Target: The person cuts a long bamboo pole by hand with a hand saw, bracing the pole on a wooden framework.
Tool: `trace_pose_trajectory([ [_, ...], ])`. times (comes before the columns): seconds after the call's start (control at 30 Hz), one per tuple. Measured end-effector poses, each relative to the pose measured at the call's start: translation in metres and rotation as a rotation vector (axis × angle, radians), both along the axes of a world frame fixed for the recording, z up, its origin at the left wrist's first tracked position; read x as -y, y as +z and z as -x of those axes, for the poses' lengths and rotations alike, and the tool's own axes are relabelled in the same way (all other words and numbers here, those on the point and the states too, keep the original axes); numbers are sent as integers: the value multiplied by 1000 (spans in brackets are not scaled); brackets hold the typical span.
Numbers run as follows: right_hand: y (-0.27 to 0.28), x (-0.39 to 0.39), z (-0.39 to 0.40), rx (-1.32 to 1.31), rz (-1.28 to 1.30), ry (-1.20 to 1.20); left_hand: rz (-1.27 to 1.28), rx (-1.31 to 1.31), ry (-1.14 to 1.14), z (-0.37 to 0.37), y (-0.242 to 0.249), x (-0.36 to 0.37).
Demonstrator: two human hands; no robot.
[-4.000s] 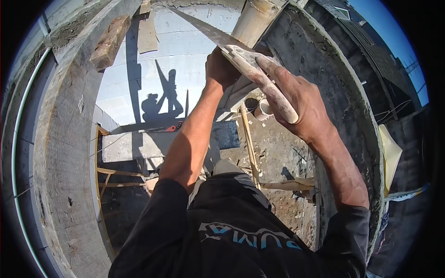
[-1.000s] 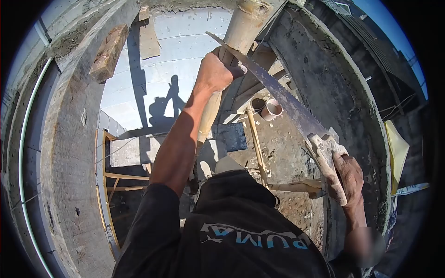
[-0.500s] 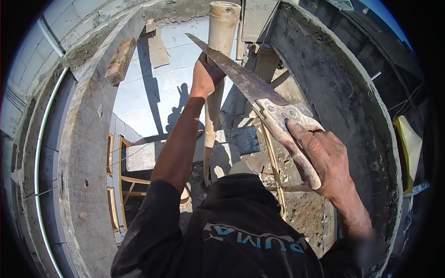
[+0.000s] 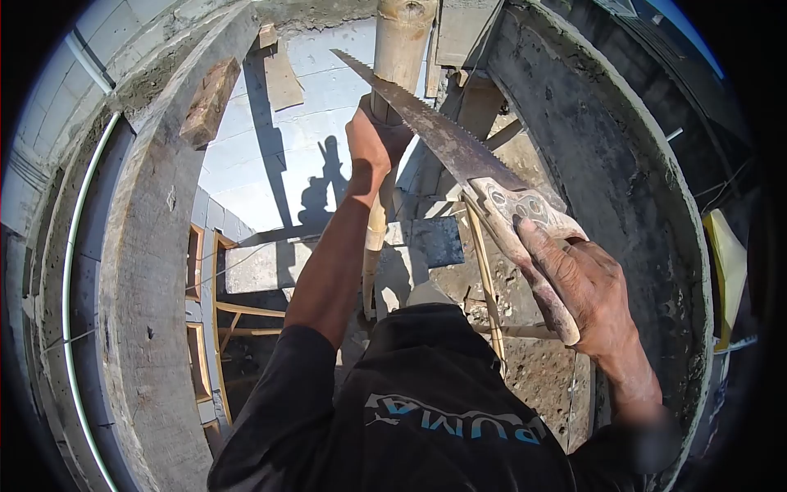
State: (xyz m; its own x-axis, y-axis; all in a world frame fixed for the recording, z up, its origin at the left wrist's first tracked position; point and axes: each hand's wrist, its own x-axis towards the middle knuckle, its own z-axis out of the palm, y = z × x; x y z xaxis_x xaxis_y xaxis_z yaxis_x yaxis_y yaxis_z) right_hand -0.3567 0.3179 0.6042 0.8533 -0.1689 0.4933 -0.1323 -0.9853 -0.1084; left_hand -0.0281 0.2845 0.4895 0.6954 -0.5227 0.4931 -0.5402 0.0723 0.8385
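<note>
A thick bamboo pole (image 4: pixel 401 51) stands nearly upright before me, its top at the upper edge of the head view. My left hand (image 4: pixel 375 141) is wrapped round it below the saw blade. In my right hand (image 4: pixel 584 283) is the worn, pale handle of a hand saw (image 4: pixel 443 129). The rusty, toothed blade slants up to the left, teeth upward, and crosses in front of the pole just above my left hand. My right thumb lies along the handle's side, with the fingers curled around it. The pole's lower end runs down towards the ground beside my body.
A wooden board (image 4: pixel 156 246) curves along the left, with a wood block (image 4: pixel 211 102) fixed on it. A concrete-crusted panel (image 4: pixel 607 164) walls the right. Behind stands a pale block wall (image 4: pixel 320 90). A thin bamboo stick (image 4: pixel 485 279) leans below the saw; a yellow sheet (image 4: pixel 725 271) hangs far right.
My left hand and the pole have shifted slightly, the pole's top rising in view. The saw and my right hand have moved a little right and down.
</note>
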Motion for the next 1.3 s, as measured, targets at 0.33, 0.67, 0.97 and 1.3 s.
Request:
trace_pose_trajectory([
  [0.33,9,23,-21,92,-60,84,70,-57,-845,-84,-14,-31],
  [0.67,7,8,-19,36,-200,60,11,-32,-458,-50,8,-21],
  [0.97,-3,-8,-1,-4,-10,-17,41,35,-256,-23,7,-1],
  [1.3,12,3,-82,-78,-75,-68,67,1,-82,-16,-10,15],
])
